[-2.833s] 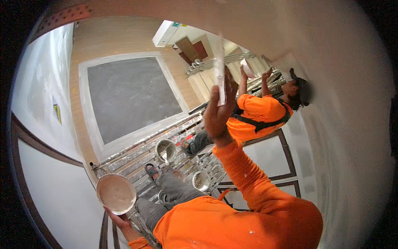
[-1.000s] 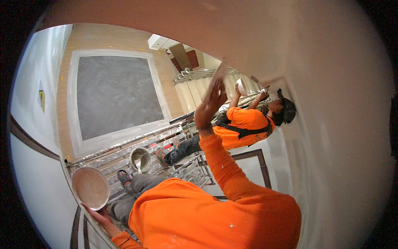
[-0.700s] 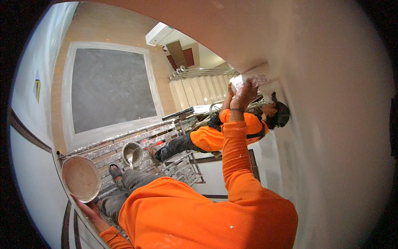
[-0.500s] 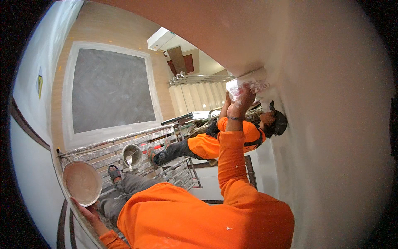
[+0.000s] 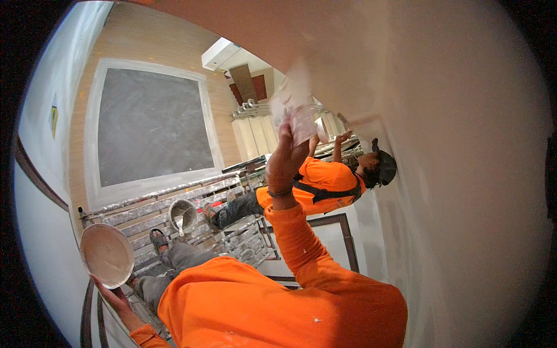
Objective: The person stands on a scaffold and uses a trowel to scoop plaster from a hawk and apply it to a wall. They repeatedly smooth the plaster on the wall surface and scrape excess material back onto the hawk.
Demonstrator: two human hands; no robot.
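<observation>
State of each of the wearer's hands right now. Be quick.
Left hand: holding the bowl at its lower edge.
Right hand: closed on a pale flat tool, blurred.

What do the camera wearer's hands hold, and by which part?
The left hand holds a bowl by its near side, from below. The right hand holds a flat scraper by its lower end; exact grip blurred.

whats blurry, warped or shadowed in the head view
Head view: pale flat tool in the right hand smeared, likely motion blur; head view: dark trim at left bowed near the picture's rim; head view: soft shadow over part of the orange shirt.
</observation>
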